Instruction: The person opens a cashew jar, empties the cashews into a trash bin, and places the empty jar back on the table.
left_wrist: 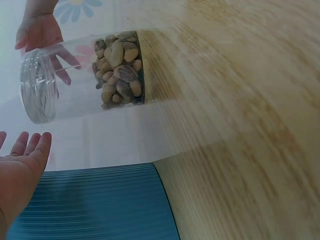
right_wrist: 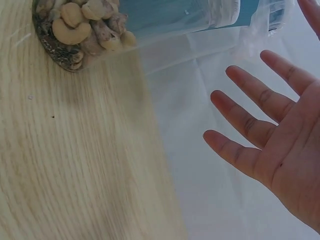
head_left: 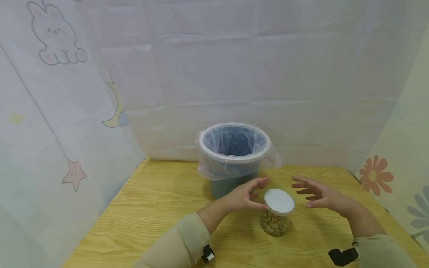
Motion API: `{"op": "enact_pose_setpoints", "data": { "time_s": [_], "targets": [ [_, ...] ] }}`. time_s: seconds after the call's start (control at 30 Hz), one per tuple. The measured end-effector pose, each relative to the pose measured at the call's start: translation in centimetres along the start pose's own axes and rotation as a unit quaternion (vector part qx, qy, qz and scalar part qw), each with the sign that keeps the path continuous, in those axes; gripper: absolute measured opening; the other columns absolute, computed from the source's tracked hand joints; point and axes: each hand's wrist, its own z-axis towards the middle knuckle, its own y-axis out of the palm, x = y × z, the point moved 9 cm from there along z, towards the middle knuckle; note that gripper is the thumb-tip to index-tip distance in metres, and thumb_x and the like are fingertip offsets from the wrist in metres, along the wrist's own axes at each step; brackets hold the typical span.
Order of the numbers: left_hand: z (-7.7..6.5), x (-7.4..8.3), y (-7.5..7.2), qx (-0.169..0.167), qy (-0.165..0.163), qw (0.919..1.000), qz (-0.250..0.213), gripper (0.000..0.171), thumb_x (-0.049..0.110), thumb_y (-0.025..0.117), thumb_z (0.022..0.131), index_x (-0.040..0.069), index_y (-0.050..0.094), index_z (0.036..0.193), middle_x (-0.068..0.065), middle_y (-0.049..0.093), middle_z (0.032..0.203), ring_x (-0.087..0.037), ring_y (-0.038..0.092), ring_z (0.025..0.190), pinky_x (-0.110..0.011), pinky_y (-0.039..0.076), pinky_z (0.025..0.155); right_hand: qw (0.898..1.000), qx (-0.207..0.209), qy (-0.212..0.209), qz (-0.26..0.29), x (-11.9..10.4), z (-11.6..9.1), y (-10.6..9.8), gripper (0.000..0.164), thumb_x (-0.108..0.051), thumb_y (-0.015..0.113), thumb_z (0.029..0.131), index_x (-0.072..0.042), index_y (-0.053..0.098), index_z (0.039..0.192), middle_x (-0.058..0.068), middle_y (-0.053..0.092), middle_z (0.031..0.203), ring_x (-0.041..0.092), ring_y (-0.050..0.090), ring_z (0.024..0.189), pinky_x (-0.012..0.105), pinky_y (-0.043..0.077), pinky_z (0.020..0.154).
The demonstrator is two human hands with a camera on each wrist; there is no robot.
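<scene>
A clear jar [head_left: 274, 223] of nuts, cashews among them, stands upright on the wooden table with a white lid [head_left: 279, 201] on it. In both wrist views the nuts [left_wrist: 120, 67] fill only the bottom part of the jar. To the jar's left is my left hand [head_left: 242, 197], fingers spread; its thumb is close to the lid edge, and the left wrist view shows a gap there. My right hand [head_left: 323, 195] hovers to the right, its fingers [right_wrist: 245, 120] extended and apart from the jar.
Behind the jar a blue-grey bin [head_left: 221, 186] stands on the wooden table [head_left: 134, 216], lined with a clear plastic bag [head_left: 214, 167] folded over its white rim. Printed cloth [head_left: 207, 67] hangs behind the table and along both sides.
</scene>
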Motion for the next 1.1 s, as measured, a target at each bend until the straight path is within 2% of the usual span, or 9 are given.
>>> {"op": "enact_pose_setpoints", "data": {
  "time_s": [0.23, 0.4, 0.5, 0.6, 0.7, 0.8, 0.9, 1.0, 1.1],
  "targets": [
    [0.1, -1.3, 0.0, 0.001, -0.026, 0.9997, -0.001, 0.08, 0.01, 0.074, 0.076, 0.019, 0.03, 0.142, 0.005, 0.034, 0.143, -0.01, 0.038, 0.126, -0.028, 0.04, 0.096, 1.0, -0.016, 0.014, 0.02, 1.1, 0.1, 0.9, 0.068, 0.001, 0.048, 0.091, -0.007, 0.01, 0.147, -0.015, 0.036, 0.138, 0.007, 0.044, 0.118, 0.022, 0.04, 0.089],
    [0.1, -2.0, 0.5, -0.009, -0.039, 0.9992, -0.005, 0.081, 0.01, 0.074, 0.076, 0.017, 0.029, 0.143, 0.002, 0.033, 0.144, -0.019, 0.035, 0.129, -0.034, 0.039, 0.098, 0.999, -0.014, 0.012, 0.027, 1.6, 0.4, 1.4, 0.067, 0.001, 0.048, 0.091, -0.008, 0.011, 0.147, 0.011, 0.032, 0.143, 0.01, 0.044, 0.119, 0.027, 0.04, 0.092],
    [0.2, -2.5, 0.9, -0.016, -0.044, 0.9989, -0.004, 0.082, 0.01, 0.074, 0.076, 0.018, 0.027, 0.143, 0.001, 0.033, 0.143, -0.022, 0.035, 0.129, -0.034, 0.039, 0.098, 0.999, -0.016, 0.019, 0.033, 2.0, 0.6, 1.9, 0.067, 0.0, 0.048, 0.092, -0.009, 0.012, 0.147, 0.028, 0.025, 0.141, 0.012, 0.044, 0.119, 0.043, 0.038, 0.094],
    [0.4, -2.8, 1.3, -0.021, -0.05, 0.9985, 0.003, 0.082, 0.011, 0.074, 0.076, 0.018, 0.027, 0.143, 0.002, 0.033, 0.142, -0.018, 0.037, 0.127, -0.031, 0.04, 0.096, 0.999, -0.015, 0.034, 0.038, 2.6, 0.8, 2.3, 0.067, -0.001, 0.048, 0.092, -0.009, 0.011, 0.147, 0.029, 0.024, 0.141, 0.008, 0.044, 0.118, 0.057, 0.033, 0.092],
    [0.5, -3.1, 1.7, -0.025, -0.056, 0.9981, 0.01, 0.082, 0.011, 0.074, 0.076, 0.014, 0.028, 0.143, 0.002, 0.035, 0.142, -0.012, 0.038, 0.125, -0.027, 0.04, 0.094, 0.998, -0.011, 0.04, 0.042, 3.0, 0.9, 2.5, 0.067, -0.001, 0.048, 0.092, -0.008, 0.011, 0.147, 0.027, 0.025, 0.142, 0.008, 0.044, 0.117, 0.058, 0.033, 0.091],
    [0.6, -3.5, 2.0, -0.029, -0.062, 0.9976, 0.01, 0.081, 0.011, 0.075, 0.076, 0.013, 0.028, 0.143, 0.003, 0.037, 0.139, -0.011, 0.039, 0.123, -0.025, 0.04, 0.093, 0.998, -0.013, 0.039, 0.051, 3.2, 1.0, 2.6, 0.067, -0.001, 0.048, 0.092, -0.007, 0.011, 0.147, 0.018, 0.028, 0.142, 0.009, 0.044, 0.118, 0.046, 0.038, 0.094],
    [0.5, -3.9, 2.2, -0.033, -0.072, 0.9969, 0.004, 0.082, 0.013, 0.075, 0.076, 0.018, 0.028, 0.143, 0.008, 0.038, 0.136, -0.009, 0.039, 0.122, -0.026, 0.041, 0.092, 0.997, -0.021, 0.034, 0.066, 3.4, 1.0, 3.0, 0.066, -0.001, 0.048, 0.092, -0.006, 0.011, 0.147, 0.001, 0.032, 0.141, 0.01, 0.043, 0.119, 0.037, 0.04, 0.093],
    [0.4, -4.2, 2.4, -0.038, -0.081, 0.996, -0.001, 0.082, 0.016, 0.075, 0.076, 0.024, 0.027, 0.143, 0.011, 0.037, 0.136, -0.007, 0.038, 0.122, -0.025, 0.042, 0.091, 0.996, -0.028, 0.035, 0.08, 3.6, 1.1, 3.4, 0.065, -0.002, 0.047, 0.093, -0.007, 0.011, 0.147, -0.01, 0.033, 0.139, 0.008, 0.043, 0.119, 0.045, 0.038, 0.093],
    [0.3, -4.3, 2.5, -0.04, -0.084, 0.9956, -0.008, 0.083, 0.016, 0.075, 0.076, 0.024, 0.026, 0.143, 0.011, 0.035, 0.137, -0.007, 0.037, 0.123, -0.024, 0.043, 0.09, 0.995, -0.028, 0.039, 0.089, 4.0, 1.2, 3.7, 0.065, -0.002, 0.047, 0.093, -0.006, 0.012, 0.147, -0.013, 0.034, 0.138, 0.006, 0.043, 0.118, 0.052, 0.036, 0.093]
  ]
}}
